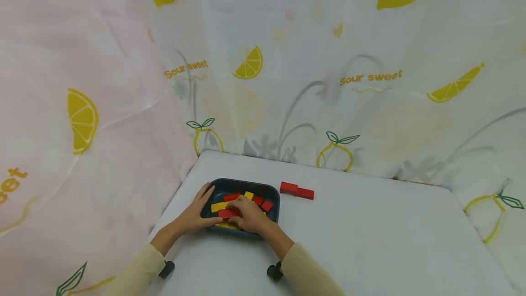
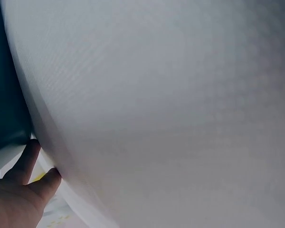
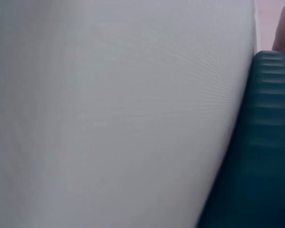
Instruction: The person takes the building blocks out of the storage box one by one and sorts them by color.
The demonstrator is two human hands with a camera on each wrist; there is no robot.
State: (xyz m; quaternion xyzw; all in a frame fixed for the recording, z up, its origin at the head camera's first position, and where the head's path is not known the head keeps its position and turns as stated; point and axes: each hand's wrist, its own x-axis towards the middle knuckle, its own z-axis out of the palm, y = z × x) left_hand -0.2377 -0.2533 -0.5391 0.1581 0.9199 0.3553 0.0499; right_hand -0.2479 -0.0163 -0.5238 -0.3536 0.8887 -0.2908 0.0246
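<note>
A dark teal tray [image 1: 269, 189] holds several red and yellow blocks. My left hand [image 1: 190, 217] spans the tray's near left corner, its fingers along the left side and its thumb at the front rim. Two of its fingers show beside the tray wall in the left wrist view. Reaching in over the front right part, my right hand [image 1: 251, 216] pinches the right end of a red block [image 1: 227, 214] between thumb and index finger. A yellow block [image 1: 219, 207] lies just behind that one. Other blocks are partly hidden under the right hand.
Two red blocks [image 1: 289, 188] lie end to end on the white tabletop [image 1: 361, 227], just right of the tray. A lemon-printed cloth [image 1: 283, 104] hangs behind the table and along its left side.
</note>
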